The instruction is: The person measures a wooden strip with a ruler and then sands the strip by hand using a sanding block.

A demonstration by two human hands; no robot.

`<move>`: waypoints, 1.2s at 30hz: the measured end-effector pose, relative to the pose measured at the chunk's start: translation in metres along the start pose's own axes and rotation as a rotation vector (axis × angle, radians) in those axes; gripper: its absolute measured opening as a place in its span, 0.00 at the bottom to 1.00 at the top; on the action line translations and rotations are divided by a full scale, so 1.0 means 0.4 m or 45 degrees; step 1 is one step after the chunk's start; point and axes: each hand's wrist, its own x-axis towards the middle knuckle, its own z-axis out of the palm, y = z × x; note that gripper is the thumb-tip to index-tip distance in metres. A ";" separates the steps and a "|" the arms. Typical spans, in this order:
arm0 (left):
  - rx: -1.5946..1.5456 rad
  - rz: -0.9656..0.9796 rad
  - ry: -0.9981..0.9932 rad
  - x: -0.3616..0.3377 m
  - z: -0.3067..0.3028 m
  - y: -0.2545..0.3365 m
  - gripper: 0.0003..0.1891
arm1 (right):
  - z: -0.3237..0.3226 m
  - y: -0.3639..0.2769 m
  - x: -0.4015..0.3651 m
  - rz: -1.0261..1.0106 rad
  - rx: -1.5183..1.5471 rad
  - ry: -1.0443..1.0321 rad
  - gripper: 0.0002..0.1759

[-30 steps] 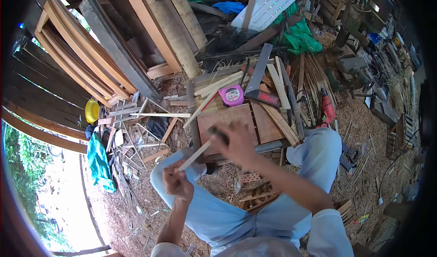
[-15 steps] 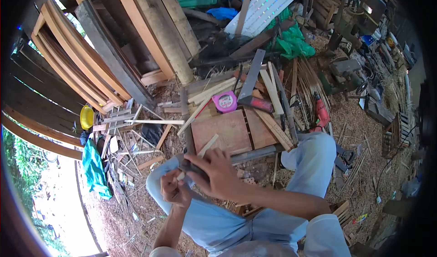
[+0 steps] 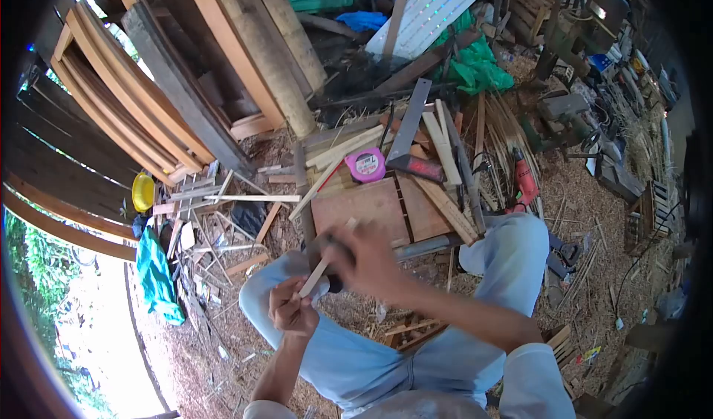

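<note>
My left hand (image 3: 292, 307) pinches the lower end of a thin wooden stick (image 3: 315, 276), which slants up and to the right above my left knee. My right hand (image 3: 371, 259), smeared by motion, is closed on a dark grey piece that looks like sandpaper (image 3: 339, 257), at the stick's upper end. Beyond the hands, a low wooden worktable (image 3: 356, 207) bears a pink tape measure (image 3: 365, 166), a try square (image 3: 410, 125) with a dark and red handle, and several wood strips.
A red power tool (image 3: 524, 185) lies right of the worktable. Long wooden frames (image 3: 122, 85) lean at the upper left. Wood offcuts (image 3: 215, 196) and shavings cover the ground. A yellow hard hat (image 3: 142, 192) and teal cloth (image 3: 156, 274) are on the left.
My right hand has moved right and slightly up with the dark grey piece, baring more of the stick. My left hand has stayed nearly in place, shifting slightly right.
</note>
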 end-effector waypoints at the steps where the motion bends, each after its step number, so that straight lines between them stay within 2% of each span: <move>1: 0.008 0.024 -0.002 -0.009 0.003 -0.005 0.10 | -0.011 -0.027 -0.014 -0.003 -0.014 0.011 0.20; 3: 0.043 -0.012 -0.050 -0.001 -0.011 0.013 0.10 | -0.013 -0.070 -0.044 -0.259 0.160 0.104 0.20; 4: 0.063 -0.072 -0.019 0.002 -0.013 0.015 0.11 | -0.006 -0.036 -0.029 -0.256 0.184 0.097 0.20; 5: 0.076 -0.113 0.025 0.010 -0.009 0.009 0.11 | -0.007 0.041 0.021 -0.007 0.120 0.045 0.20; 6: 0.047 -0.045 -0.048 0.008 -0.012 0.008 0.10 | -0.020 0.064 0.053 0.249 0.050 -0.010 0.20; 7: 0.042 -0.033 -0.042 0.012 -0.012 0.008 0.10 | -0.013 0.048 0.043 0.241 0.045 0.002 0.20; 9: 0.013 0.083 -0.050 0.008 -0.001 0.010 0.10 | 0.001 -0.029 -0.013 -0.131 0.124 0.016 0.21; 10: 0.052 0.032 -0.088 -0.002 -0.014 0.009 0.09 | -0.028 -0.095 -0.038 -0.218 0.221 0.022 0.22; 13: 0.048 -0.119 -0.003 -0.006 -0.013 0.007 0.08 | 0.017 0.018 -0.002 -0.028 0.083 0.113 0.22; 14: 0.056 -0.078 -0.041 -0.010 -0.019 0.002 0.07 | -0.004 0.062 0.027 0.247 0.041 -0.031 0.22; 15: 0.053 -0.090 -0.055 -0.008 -0.021 0.012 0.07 | 0.002 0.051 0.012 0.264 0.045 -0.037 0.22; 17: -0.022 0.000 0.037 0.008 0.010 0.017 0.06 | 0.016 0.031 0.014 0.085 0.014 0.121 0.20; 18: -0.032 -0.039 0.083 0.009 0.015 0.014 0.06 | 0.012 -0.021 -0.020 -0.059 0.069 0.085 0.20; 21: 0.060 -0.157 0.062 0.014 0.006 0.025 0.06 | 0.002 -0.053 -0.041 -0.168 0.122 0.105 0.19; 23: 0.004 -0.135 0.123 0.004 -0.003 0.013 0.05 | 0.017 0.029 0.015 -0.059 0.008 0.096 0.19; 25: -0.024 -0.060 -0.055 0.000 -0.002 0.029 0.12 | -0.001 0.063 0.050 0.258 -0.025 0.107 0.22; 27: -0.033 -0.055 -0.075 0.009 0.009 0.031 0.13 | -0.019 -0.027 0.011 0.231 -0.003 0.010 0.21; 29: -0.028 -0.206 0.050 0.003 0.006 0.024 0.15 | -0.022 -0.099 -0.038 -0.132 0.215 0.067 0.19; 31: 0.055 -0.222 0.075 -0.006 -0.001 0.026 0.17 | -0.028 -0.050 -0.016 -0.102 0.229 0.025 0.19; 33: 0.082 -0.227 0.001 -0.012 -0.013 0.015 0.17 | -0.014 0.037 0.036 0.243 0.092 0.066 0.20; 34: 0.046 -0.059 0.014 -0.010 -0.005 0.016 0.17 | -0.015 0.050 0.047 0.277 0.075 0.055 0.20; 35: 0.039 -0.055 0.021 -0.008 -0.003 0.014 0.17 | -0.008 0.040 0.028 0.273 0.067 0.061 0.20; 36: 0.054 -0.032 -0.005 -0.006 -0.005 0.012 0.11 | -0.009 -0.010 -0.003 0.116 0.080 0.063 0.19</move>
